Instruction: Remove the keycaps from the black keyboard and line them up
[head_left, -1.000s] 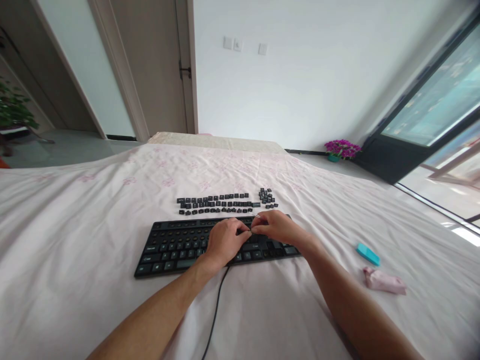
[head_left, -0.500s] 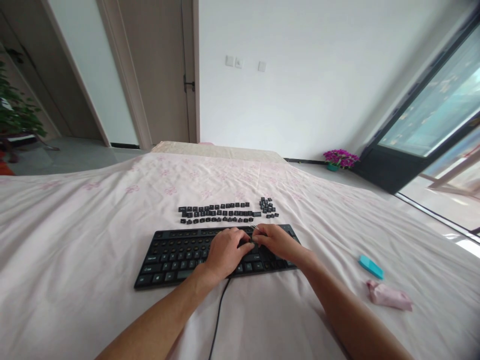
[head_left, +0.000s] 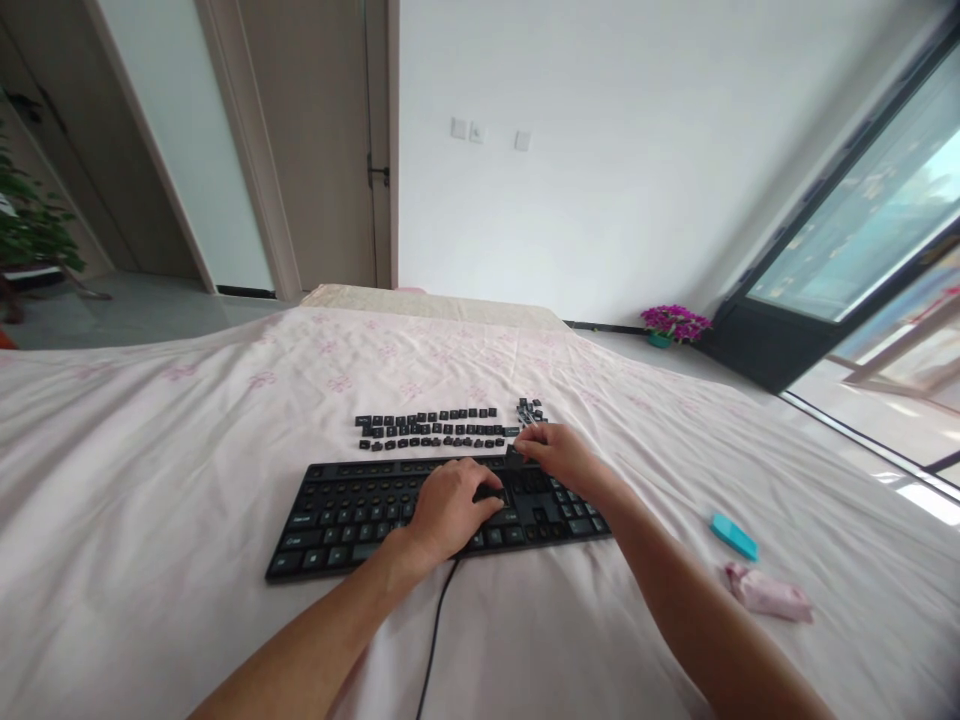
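A black keyboard (head_left: 337,505) lies on the bed, many of its upper key positions bare of caps. My left hand (head_left: 452,505) rests on its middle, thumb and forefinger apart with nothing visible between them. Above the keyboard's back edge, my right hand (head_left: 551,450) pinches a black keycap (head_left: 514,456). Thin metal prongs (head_left: 529,418) of a small tool stick up from the same fingers; its exact kind is unclear. Behind the keyboard lie rows of loose keycaps (head_left: 427,429), and a small heap of keycaps (head_left: 525,405) sits just beyond my right hand.
The bed carries a pale pink flowered sheet (head_left: 225,450). To the right lie a turquoise flat object (head_left: 734,537) and a folded pink cloth (head_left: 768,592). The keyboard's cable (head_left: 436,640) runs toward me. Purple flowers (head_left: 675,322) stand on the floor beyond the bed.
My right hand has lifted off the keys and shifted toward the back edge, now with a black keycap showing under its fingers. My left hand stays on the keyboard, its thumb slightly drawn back.
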